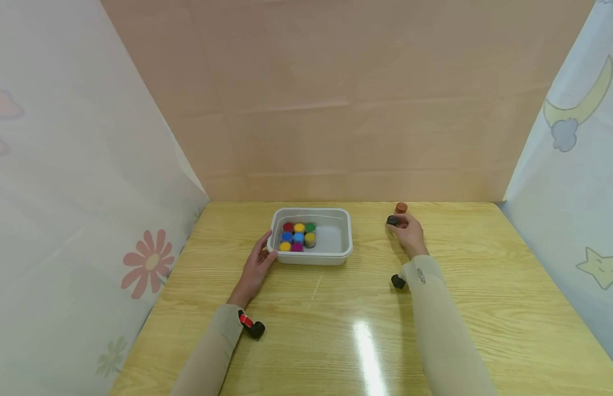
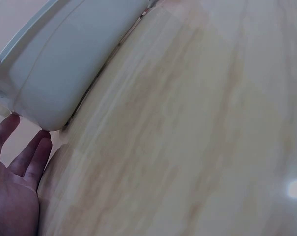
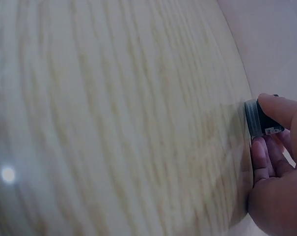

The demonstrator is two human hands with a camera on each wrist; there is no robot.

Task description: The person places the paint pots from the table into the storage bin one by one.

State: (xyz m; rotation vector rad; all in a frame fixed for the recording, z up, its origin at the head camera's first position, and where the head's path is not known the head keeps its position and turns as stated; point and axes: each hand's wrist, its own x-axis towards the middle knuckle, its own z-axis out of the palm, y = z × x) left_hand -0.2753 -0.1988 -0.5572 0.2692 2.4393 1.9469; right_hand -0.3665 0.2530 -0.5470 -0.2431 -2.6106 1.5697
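My right hand (image 1: 409, 234) pinches a small black paint jar (image 1: 392, 220) between thumb and fingers, near the back right of the table. In the right wrist view, the jar (image 3: 258, 118) has a ridged clear band and a small white label. Just behind that hand stands an orange-brown jar (image 1: 401, 207), partly hidden. At the left end of a white plastic tray (image 1: 336, 255), my left hand (image 1: 257, 270) rests with its fingertips and thumb touching the near corner. Extended fingers (image 2: 38, 155) show against the tray wall (image 2: 69, 59) in the left wrist view.
Several little jars with red, yellow, green, blue and purple tops (image 1: 298, 237) are grouped in the tray's left half. Under everything is a light wooden table (image 1: 326, 308). A brown backdrop (image 1: 355, 110) rises behind it, with patterned white sheets (image 1: 78, 165) at both sides.
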